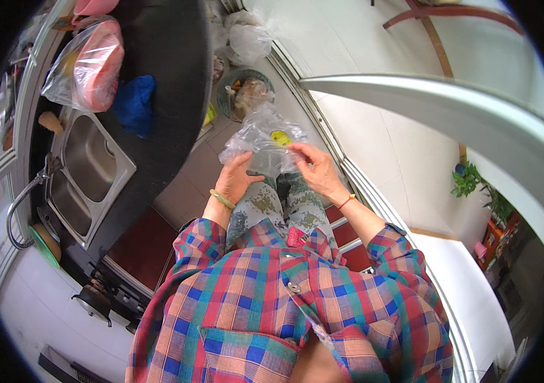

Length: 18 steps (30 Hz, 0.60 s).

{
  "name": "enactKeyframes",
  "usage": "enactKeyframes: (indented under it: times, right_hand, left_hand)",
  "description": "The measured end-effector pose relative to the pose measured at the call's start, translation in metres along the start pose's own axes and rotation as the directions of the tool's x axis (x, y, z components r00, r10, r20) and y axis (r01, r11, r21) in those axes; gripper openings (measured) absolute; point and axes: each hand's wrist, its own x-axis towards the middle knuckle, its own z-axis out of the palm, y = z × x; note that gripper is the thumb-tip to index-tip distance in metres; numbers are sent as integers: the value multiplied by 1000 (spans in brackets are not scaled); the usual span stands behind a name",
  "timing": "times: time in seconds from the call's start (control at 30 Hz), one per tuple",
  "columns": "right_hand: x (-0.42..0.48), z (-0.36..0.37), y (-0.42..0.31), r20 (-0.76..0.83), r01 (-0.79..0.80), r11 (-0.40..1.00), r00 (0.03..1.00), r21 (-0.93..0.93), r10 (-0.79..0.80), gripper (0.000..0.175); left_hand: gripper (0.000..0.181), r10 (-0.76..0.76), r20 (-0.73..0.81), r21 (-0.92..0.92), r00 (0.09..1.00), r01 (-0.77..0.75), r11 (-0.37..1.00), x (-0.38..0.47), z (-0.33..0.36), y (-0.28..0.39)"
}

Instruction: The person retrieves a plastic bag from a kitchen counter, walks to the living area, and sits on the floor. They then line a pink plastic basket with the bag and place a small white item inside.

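Observation:
A clear plastic bag (265,134) is spread between my hands in front of my legs, with a yellow-green patch or item near its right side. My right hand (317,167) pinches the bag's near right edge between thumb and fingers. At the bag's left edge is my left hand (237,179), its thumb apart from the fingers; whether those fingertips grip the film is unclear. Just beyond the bag stands a round green bin (223,98) with crumpled plastic bags and scraps inside.
On the black countertop (176,95) at left lie a blue cloth (136,105) and a bagged pink item (98,67), near a double steel sink (91,158). White plastic bags (248,40) sit on the floor beyond the bin. A sliding-door track (317,117) runs along the right.

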Motion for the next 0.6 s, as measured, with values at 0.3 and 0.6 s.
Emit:
enactKeyframes:
  times: [0.3, 0.6]
  right_hand:
    - [-45, 87, 33, 181, -15, 1000, 983, -4, 16, 17]
    - [-61, 130, 26, -270, 35, 988, 963, 152, 7, 59]
  left_hand:
    - [22, -231, -22, 232, 973, 230, 945, 31, -4, -59]
    - [24, -63, -311, 548, 948, 233, 803, 83, -81, -10]
